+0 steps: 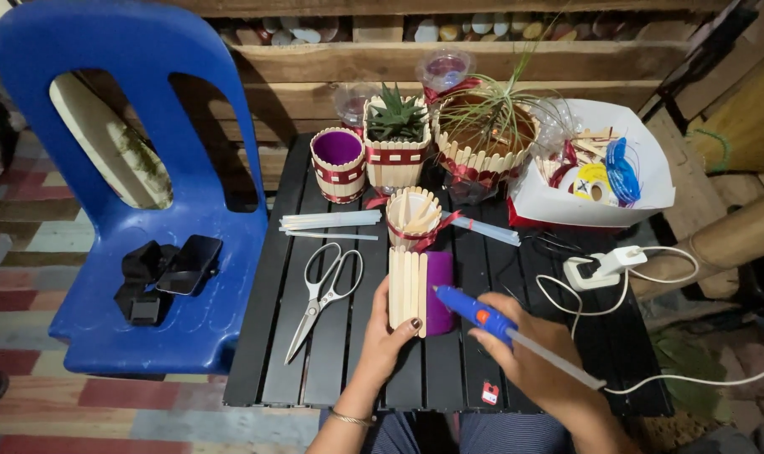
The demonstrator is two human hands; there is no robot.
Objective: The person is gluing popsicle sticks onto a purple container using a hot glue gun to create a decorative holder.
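Note:
My left hand (pixel 388 330) grips a purple cup (pixel 439 292) lying on its side, partly clad in pale craft sticks (pixel 407 287). My right hand (pixel 523 353) holds a blue glue gun (pixel 476 312) whose nozzle touches the cup right beside the last stick. A clear glue stick (pixel 558 360) juts from the gun's rear. Both hands work over a black slatted table (pixel 449 370).
Scissors (pixel 323 294) lie left of the cup. Loose glue sticks (pixel 330 221), a cup of craft sticks (pixel 413 219), several stick-clad pots with plants (pixel 395 143) and a white supply box (pixel 600 160) stand behind. A power adapter (pixel 596 267) with white cable sits right. A blue chair (pixel 138 210) holds a phone (pixel 189 263).

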